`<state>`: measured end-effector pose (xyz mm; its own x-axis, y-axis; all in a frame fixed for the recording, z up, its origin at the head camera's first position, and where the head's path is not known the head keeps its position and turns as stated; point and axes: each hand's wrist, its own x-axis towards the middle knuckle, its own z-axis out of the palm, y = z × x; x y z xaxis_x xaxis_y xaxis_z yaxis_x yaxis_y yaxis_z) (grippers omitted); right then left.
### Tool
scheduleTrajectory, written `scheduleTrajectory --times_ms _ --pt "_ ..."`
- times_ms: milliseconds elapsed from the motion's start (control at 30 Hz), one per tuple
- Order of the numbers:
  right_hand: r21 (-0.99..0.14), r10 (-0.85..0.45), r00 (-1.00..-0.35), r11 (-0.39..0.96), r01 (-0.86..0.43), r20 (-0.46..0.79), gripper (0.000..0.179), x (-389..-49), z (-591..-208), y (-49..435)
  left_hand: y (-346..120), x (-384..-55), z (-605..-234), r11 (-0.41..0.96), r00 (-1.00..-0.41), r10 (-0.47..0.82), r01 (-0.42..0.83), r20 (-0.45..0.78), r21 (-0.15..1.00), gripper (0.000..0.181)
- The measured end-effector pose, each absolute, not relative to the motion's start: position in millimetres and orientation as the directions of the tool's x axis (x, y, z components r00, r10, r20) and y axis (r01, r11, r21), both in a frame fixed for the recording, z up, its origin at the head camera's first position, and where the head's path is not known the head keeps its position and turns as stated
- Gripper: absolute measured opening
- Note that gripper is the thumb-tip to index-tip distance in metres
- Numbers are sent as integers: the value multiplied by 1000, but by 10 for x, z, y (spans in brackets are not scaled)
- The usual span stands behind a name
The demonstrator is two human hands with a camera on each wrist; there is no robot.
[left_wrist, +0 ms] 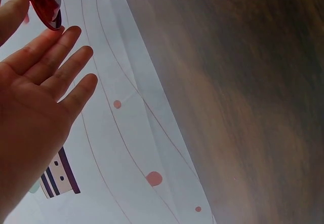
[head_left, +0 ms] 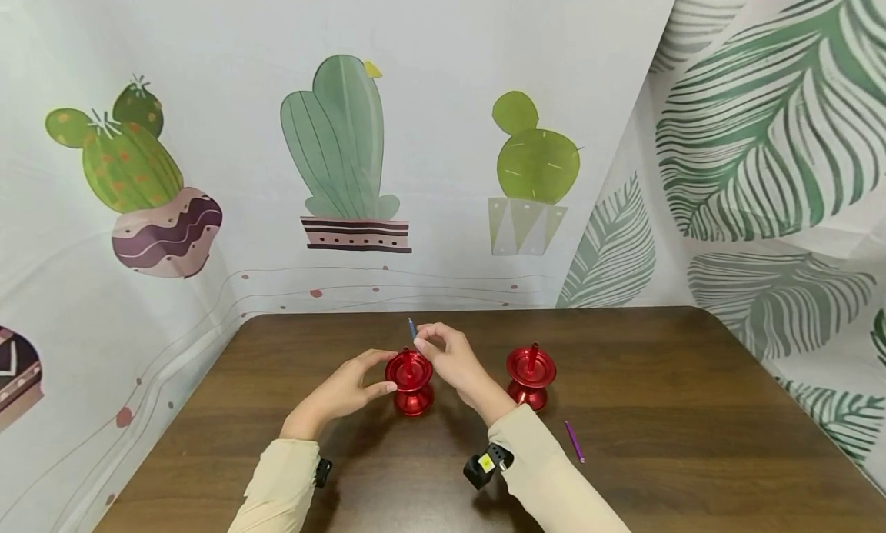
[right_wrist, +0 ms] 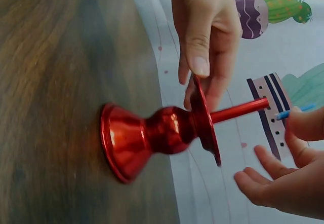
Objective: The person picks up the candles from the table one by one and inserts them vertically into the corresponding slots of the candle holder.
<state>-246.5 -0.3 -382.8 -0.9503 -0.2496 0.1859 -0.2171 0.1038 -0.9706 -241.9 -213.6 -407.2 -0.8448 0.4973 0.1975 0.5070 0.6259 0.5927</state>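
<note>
Sleeve [head_left: 554, 471], right hand [head_left: 448, 360] pinching blue stick [head_left: 411, 328], candleholder [head_left: 414, 400]

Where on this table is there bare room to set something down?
Bare table lies right of the purple stick and right red holder; another patch lies left of the left sleeve. It is crowded around the left red holder, with left grip and right grip close by.

Red holder [left_wrist: 44, 3] partly beyond left wrist view's top
</note>
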Motion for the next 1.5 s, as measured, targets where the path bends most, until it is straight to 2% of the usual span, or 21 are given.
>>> scheduleTrajectory --times_ms 400,667,967,1167,1500 --pt "-976 -198 -956 -30 -215 217 15 -2541 -3901 -194 -2134 -2410 -4054 609 -836 511 517 202 601 49" --pt "-941 -195 -927 45 -336 321 7 -2528 -3996 -193 -2140 -2414 -4053 612 -839 505 513 202 601 51" --pt "-882 -256 -884 169 -441 392 8 -2524 -4062 -125 -2144 -2411 -4072 608 -838 507 513 202 606 51" --pt "-889 -279 -883 159 -430 377 17 -2522 -4024 -121 -2146 -2402 -4065 614 -843 500 507 199 605 51" --pt "-866 -195 -871 141 -479 450 12 -2516 -3962 -142 -2145 -2410 -4081 611 -844 499 505 198 610 52"
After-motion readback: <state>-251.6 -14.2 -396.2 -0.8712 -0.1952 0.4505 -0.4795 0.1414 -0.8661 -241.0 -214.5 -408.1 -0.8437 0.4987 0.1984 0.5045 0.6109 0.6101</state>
